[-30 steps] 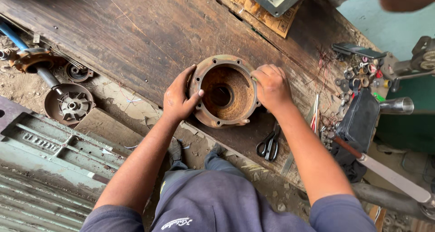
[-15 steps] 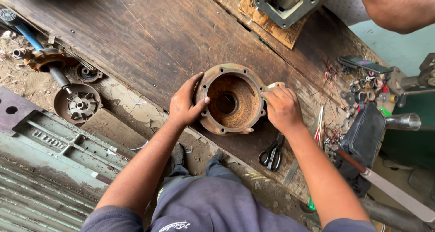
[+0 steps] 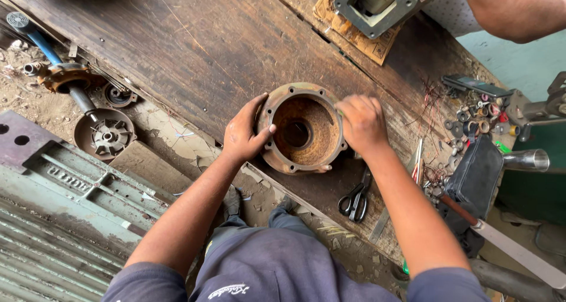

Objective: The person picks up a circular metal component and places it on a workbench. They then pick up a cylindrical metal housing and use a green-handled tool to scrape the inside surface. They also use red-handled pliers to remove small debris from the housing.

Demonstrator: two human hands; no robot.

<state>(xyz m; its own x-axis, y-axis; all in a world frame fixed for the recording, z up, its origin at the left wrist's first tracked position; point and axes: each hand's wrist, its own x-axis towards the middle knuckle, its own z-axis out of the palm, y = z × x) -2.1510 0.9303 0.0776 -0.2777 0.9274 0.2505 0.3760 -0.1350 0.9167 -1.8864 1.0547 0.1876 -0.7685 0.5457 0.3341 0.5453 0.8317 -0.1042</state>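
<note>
Bench of dark scratched wooden planks [image 3: 177, 60] carries a round rusty cast-metal housing [image 3: 303, 128], bore axis upright, lying between both hands. Left hand [image 3: 244, 131] clasps its left rim, thumb on the flange; right hand [image 3: 362, 124] cups the right rim. Black-handled scissors [image 3: 355, 199] lie just beside.

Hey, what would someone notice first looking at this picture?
A rusty round metal housing sits mid-bench, gripped by the left hand on one rim and the right hand on the other. Black scissors lie near the bench's front edge, and another person's arm shows top right by a grey motor casing.
</note>
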